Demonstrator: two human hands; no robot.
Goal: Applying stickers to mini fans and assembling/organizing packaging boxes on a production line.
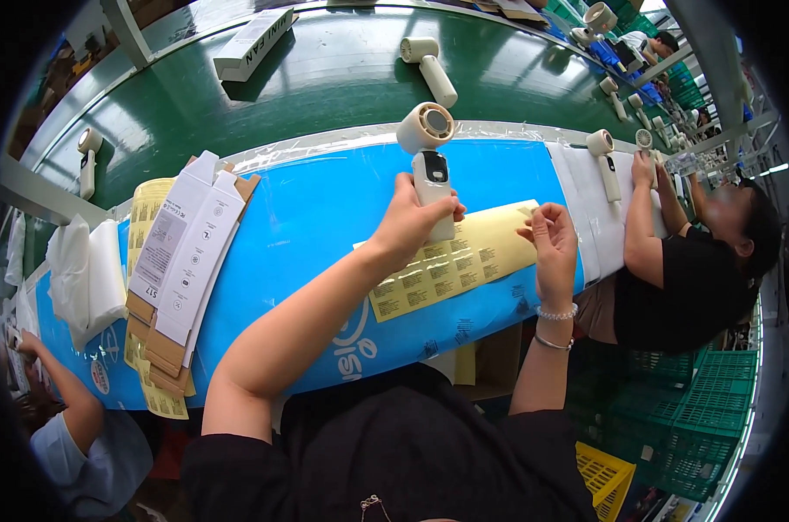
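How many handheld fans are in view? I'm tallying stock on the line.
About 7: one in the left hand, at; on the belt at; one at; co-worker's; far one. More may be hidden.

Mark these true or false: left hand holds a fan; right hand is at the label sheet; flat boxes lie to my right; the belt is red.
1. The left hand holds a white handheld fan. True.
2. The right hand is at the yellow label sheet. True.
3. The flat boxes lie to the right. False: they lie on the left of the blue mat.
4. The belt is red. False: it is green.
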